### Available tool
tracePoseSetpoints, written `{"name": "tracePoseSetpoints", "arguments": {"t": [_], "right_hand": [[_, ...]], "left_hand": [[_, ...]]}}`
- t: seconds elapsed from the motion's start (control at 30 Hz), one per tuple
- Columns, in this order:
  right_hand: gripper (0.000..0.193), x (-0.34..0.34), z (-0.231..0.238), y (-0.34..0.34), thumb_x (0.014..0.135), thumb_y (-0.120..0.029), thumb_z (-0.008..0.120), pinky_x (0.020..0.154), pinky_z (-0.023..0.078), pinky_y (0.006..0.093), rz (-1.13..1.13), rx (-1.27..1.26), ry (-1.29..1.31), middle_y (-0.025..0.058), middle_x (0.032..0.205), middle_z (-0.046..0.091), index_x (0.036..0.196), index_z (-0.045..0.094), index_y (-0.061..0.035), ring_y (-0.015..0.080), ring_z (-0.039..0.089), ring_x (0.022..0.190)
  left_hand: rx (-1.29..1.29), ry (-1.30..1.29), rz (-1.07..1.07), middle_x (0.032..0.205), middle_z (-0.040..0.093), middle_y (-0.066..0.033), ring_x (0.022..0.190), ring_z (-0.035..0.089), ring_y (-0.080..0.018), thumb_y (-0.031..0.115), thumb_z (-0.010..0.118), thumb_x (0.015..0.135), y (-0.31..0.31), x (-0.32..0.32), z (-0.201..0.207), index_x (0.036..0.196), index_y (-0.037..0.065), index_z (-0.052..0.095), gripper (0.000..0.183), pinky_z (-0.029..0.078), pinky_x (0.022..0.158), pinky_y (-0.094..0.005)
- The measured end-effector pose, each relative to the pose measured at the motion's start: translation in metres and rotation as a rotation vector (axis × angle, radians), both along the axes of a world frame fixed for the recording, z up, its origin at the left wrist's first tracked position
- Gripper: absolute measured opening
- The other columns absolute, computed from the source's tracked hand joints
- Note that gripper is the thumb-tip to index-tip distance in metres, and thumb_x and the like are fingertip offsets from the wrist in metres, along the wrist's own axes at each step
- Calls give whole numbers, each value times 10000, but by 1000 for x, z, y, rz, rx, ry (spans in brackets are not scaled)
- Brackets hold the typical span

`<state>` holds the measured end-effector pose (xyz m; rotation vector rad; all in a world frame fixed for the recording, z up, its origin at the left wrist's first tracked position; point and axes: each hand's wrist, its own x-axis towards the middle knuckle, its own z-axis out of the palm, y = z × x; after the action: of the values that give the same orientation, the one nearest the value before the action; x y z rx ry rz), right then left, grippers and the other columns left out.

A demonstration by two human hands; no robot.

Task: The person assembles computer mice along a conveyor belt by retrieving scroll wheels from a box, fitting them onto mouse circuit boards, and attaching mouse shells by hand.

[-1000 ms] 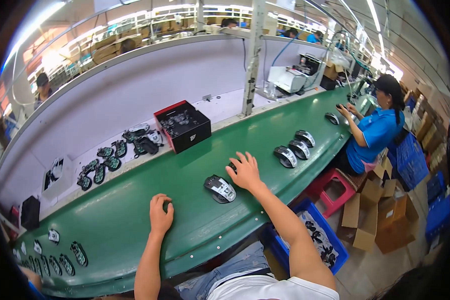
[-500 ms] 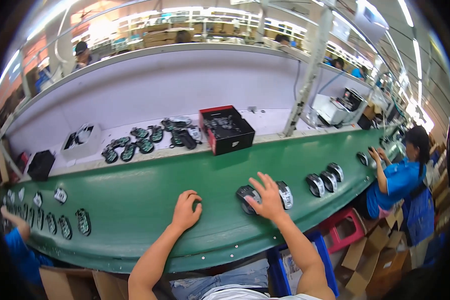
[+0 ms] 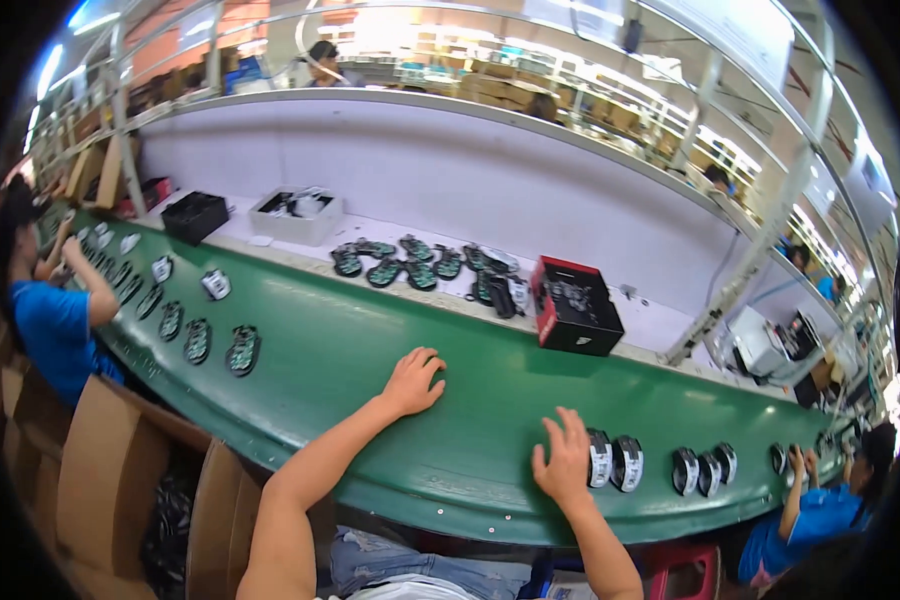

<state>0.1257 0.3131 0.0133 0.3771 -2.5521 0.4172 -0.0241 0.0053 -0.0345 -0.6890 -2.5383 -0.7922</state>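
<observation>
My right hand (image 3: 566, 455) has its fingers apart and nothing in them, just left of a pair of black, rounded mouse-like devices. The nearer device (image 3: 598, 458) is partly covered by my fingers. Its neighbour (image 3: 626, 464) stands close by, with a pale label side showing. Over the green conveyor belt (image 3: 370, 330), my left hand (image 3: 416, 382) hovers or rests with loosely curved fingers, holding nothing I can see. Further left on the belt, several black shells with green circuit boards lie in a row, the closest shell (image 3: 242, 350) apart from the others.
On the ledge behind the belt stand a black-and-red box (image 3: 576, 305), several board-filled shells (image 3: 407, 262) and a white bin (image 3: 296, 214). More finished-looking devices (image 3: 708, 472) sit to the right. Co-workers in blue flank me; an open carton (image 3: 110, 480) is at lower left.
The view has swung left. My right hand has drawn off the dark device it was over, and that device now stands closer beside the other one. My left hand stays over the belt.
</observation>
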Motion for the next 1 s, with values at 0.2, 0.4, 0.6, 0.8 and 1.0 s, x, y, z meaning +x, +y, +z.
{"name": "tracePoseSetpoints", "arguments": {"t": [0.2, 0.4, 0.6, 0.8, 1.0], "right_hand": [[474, -47, -31, -67, 863, -220, 635, 1119, 357, 491, 343, -41, -105, 202, 1429, 481, 1308, 567, -74, 401, 438, 1341], [451, -81, -36, -94, 883, -241, 626, 1114, 364, 481, 373, -77, -105, 186, 1414, 502, 1299, 572, -77, 371, 446, 1343], [471, -100, -41, -72, 833, -257, 674, 1096, 383, 475, 263, -233, -145, 201, 1379, 506, 1249, 586, -54, 381, 452, 1308], [635, -154, -29, -28, 785, -149, 656, 1122, 336, 516, -156, -123, 219, 230, 1468, 398, 1369, 470, 18, 450, 374, 1343], [630, -220, -10, 27, 791, -143, 713, 1081, 361, 498, -314, 32, 356, 118, 1373, 502, 1390, 521, -109, 385, 400, 1348]], "left_hand": [[-191, -24, 246, 1435, 472, -197, 1356, 391, -439, 418, 601, 913, -61, -34, 1, 1276, 131, 585, 463, 313, 1116, -561], [-357, 61, 621, 1423, 481, -216, 1379, 340, -465, 410, 592, 914, -165, -21, 0, 1242, 82, 614, 464, 259, 1126, -606], [-269, 86, 1057, 1503, 389, -200, 1454, 219, -452, 323, 616, 875, -194, -8, -1, 1319, 66, 564, 515, 148, 1176, -617], [-275, -40, 1177, 1522, 367, -183, 1458, 213, -439, 332, 623, 870, -186, -1, 8, 1327, 83, 549, 526, 145, 1176, -616], [-215, -81, 1143, 1522, 369, -182, 1456, 222, -435, 344, 617, 875, -194, -1, 3, 1318, 72, 561, 523, 156, 1171, -616]]}}
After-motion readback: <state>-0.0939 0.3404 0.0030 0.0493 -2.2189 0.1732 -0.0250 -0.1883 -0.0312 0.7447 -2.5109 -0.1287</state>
